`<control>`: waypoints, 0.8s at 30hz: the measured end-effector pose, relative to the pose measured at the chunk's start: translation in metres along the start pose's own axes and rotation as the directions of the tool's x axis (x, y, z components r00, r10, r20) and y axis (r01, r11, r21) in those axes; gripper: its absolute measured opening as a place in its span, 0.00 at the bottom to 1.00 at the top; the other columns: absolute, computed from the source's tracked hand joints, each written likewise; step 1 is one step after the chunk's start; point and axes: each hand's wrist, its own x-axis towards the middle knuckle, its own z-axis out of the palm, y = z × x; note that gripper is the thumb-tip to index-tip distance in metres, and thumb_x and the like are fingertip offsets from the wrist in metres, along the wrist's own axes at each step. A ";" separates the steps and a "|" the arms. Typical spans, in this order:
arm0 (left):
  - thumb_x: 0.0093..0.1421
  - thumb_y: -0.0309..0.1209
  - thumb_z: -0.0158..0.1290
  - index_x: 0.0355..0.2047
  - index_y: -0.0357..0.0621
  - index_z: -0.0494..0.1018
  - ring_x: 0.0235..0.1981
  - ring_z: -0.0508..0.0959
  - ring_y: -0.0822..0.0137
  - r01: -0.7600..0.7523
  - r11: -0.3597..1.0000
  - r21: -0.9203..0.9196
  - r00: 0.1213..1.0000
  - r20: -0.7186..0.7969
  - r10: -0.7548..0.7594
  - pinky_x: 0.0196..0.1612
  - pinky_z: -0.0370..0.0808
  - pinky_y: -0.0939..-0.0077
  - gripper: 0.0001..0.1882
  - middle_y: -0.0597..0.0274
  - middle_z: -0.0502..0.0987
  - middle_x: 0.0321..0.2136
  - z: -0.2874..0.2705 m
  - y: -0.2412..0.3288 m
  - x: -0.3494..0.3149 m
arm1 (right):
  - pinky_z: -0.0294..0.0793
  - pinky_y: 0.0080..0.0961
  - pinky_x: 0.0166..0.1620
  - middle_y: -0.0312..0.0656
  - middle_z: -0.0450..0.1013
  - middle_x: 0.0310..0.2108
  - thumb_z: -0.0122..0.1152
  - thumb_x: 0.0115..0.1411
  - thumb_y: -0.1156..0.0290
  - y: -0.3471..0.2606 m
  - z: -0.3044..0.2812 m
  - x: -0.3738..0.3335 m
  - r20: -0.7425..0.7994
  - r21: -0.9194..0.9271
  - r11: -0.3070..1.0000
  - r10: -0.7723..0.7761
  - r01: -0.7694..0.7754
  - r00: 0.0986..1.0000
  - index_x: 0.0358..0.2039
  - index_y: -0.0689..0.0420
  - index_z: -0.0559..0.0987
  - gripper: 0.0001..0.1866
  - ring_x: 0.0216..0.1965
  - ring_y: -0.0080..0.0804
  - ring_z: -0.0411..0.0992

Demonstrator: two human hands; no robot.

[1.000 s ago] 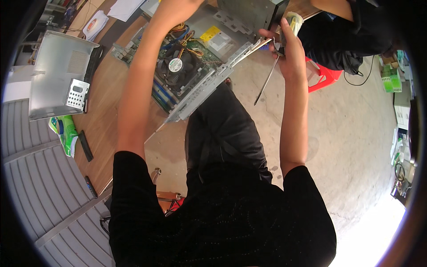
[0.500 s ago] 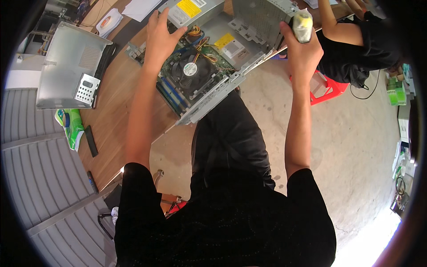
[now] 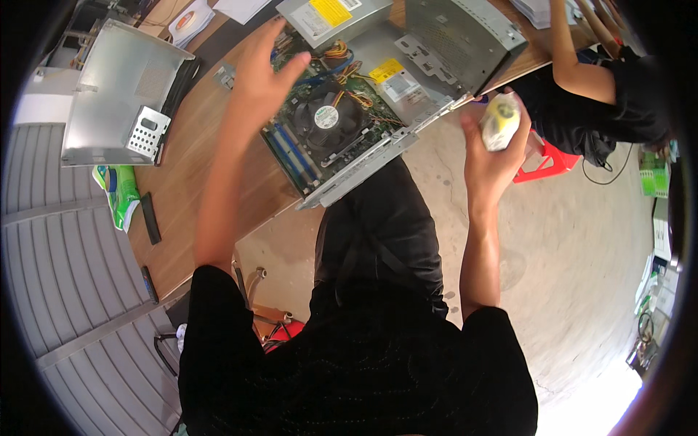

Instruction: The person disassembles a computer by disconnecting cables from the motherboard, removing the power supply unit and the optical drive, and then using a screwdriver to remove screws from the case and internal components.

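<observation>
An opened desktop computer case point(image 3: 367, 176) lies tilted across the table edge, its inside facing up. Inside are a black cooling fan point(image 3: 326, 118), blue and black memory slots point(image 3: 294, 154), bundled coloured wires and a silver power supply point(image 3: 367, 19) with a yellow label. Over the board's left side, near the power supply, my left hand point(image 3: 263, 80) is open, thumb and fingers apart; it is slightly blurred. My right hand point(image 3: 494, 168), off the case's right side and above the floor, is closed around a whitish, translucent object with a yellow part point(image 3: 502, 125), whose exact kind I cannot make out.
A metal computer cover point(image 3: 109, 94) stands at the left of the wooden table point(image 3: 193, 196). Near it lie a green packet point(image 3: 125, 195) and a black strip point(image 3: 150, 218). Another person point(image 3: 592, 91) works at the far right, beside a red stool point(image 3: 552, 166).
My right hand has come away from the case's right wall toward me, still holding the whitish object. My left hand has shifted slightly left of the power supply. The whole view has turned a little.
</observation>
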 end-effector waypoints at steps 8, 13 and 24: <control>0.55 0.35 0.69 0.61 0.38 0.66 0.44 0.78 0.69 0.390 0.561 -0.730 0.918 0.265 -0.294 0.48 0.74 0.75 0.37 0.56 0.77 0.46 -0.017 0.137 -0.141 | 0.73 0.32 0.30 0.38 0.69 0.30 0.68 0.44 0.73 -0.086 -0.002 -0.018 0.640 0.245 0.829 -0.528 0.503 0.558 0.47 0.54 0.77 0.26 0.30 0.37 0.72; 0.59 0.45 0.63 0.57 0.37 0.67 0.46 0.77 0.68 0.319 0.560 -0.765 0.823 -0.070 -0.563 0.49 0.75 0.71 0.33 0.57 0.76 0.47 -0.035 0.096 -0.217 | 0.76 0.31 0.35 0.38 0.71 0.36 0.70 0.49 0.67 -0.121 0.004 -0.048 0.776 0.439 0.833 -0.540 0.337 0.325 0.59 0.59 0.73 0.35 0.36 0.38 0.73; 0.69 0.53 0.47 0.46 0.38 0.70 0.31 0.80 0.62 -0.024 0.920 -0.391 -0.097 -0.915 -0.392 0.33 0.81 0.66 0.27 0.57 0.77 0.36 -0.168 0.043 -0.228 | 0.78 0.28 0.37 0.49 0.80 0.42 0.64 0.61 0.75 -0.078 0.039 0.028 0.770 0.118 0.980 -0.191 0.159 0.608 0.52 0.62 0.79 0.18 0.39 0.40 0.81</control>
